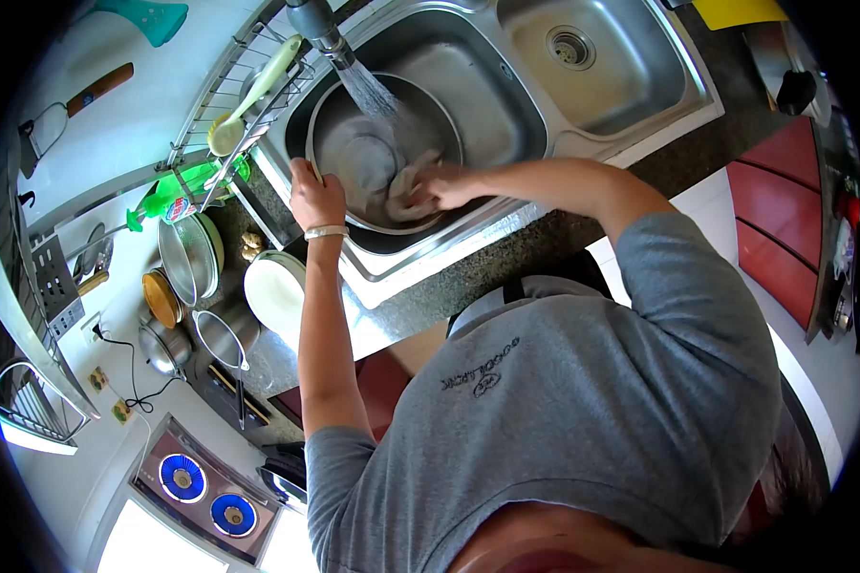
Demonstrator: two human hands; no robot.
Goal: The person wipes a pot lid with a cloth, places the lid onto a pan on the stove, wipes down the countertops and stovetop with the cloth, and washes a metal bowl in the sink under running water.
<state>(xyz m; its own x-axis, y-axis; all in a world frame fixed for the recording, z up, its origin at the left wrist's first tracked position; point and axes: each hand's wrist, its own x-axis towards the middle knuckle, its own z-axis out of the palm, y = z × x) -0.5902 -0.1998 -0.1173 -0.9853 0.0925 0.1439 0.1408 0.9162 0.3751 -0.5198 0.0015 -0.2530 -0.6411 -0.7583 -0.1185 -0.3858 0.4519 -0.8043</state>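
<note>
A wide round metal pan (337, 131) sits in the left sink basin (506, 115), with water inside it. My left hand (317, 199) is closed on the pan's near-left rim. In my right hand (441, 186) is a pale, wet cloth (406, 196), pressed against the inside of the pan on its right side. Water (371, 94) sprays from the faucet (313, 27) into the pan from above.
Beside the right basin (621, 67) lies something yellow (736, 11). To the left are a wire rack (210, 115) with a green-handled brush (263, 86), a green spray bottle (186, 186), a white plate (275, 291), a strainer (225, 336) and a stove (205, 492).
</note>
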